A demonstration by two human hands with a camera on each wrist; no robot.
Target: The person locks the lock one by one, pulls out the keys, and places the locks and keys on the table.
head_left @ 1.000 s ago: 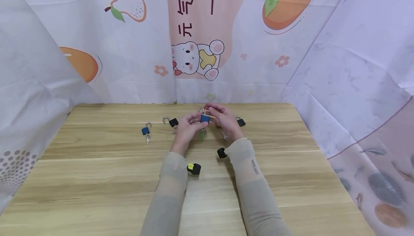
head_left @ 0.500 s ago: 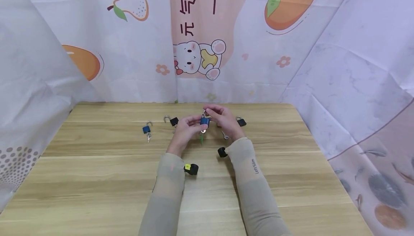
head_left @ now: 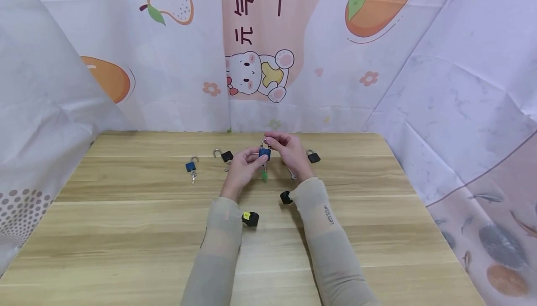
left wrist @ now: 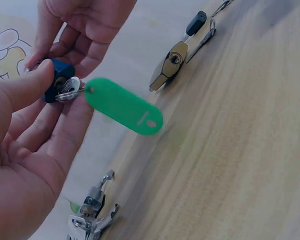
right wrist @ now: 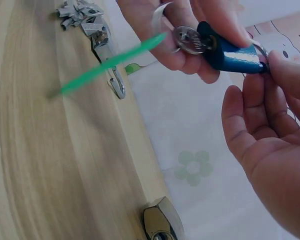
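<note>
A blue padlock (head_left: 265,154) is held up above the far part of the table. My left hand (head_left: 244,168) pinches its body between thumb and fingers. At the top, my right hand (head_left: 290,151) pinches the metal shackle (head_left: 264,142) between thumb and index finger, its other fingers loosely curled. Both shackle legs point down at the body; I cannot tell whether they are locked in. A key (left wrist: 70,89) sits in the padlock's keyhole, and from its ring hangs a green tag (left wrist: 124,107).
On the wooden table (head_left: 147,231), a second blue padlock (head_left: 190,167) with keys and a black padlock (head_left: 227,156) lie on the left, shackles open. Another black padlock (head_left: 313,157) lies right. A brass padlock (left wrist: 170,65) lies near the table's far edge. Patterned curtains (head_left: 176,82) surround the table.
The right fingers have come onto the shackle, which now stands upright over the padlock body instead of to one side. The green tag has swung.
</note>
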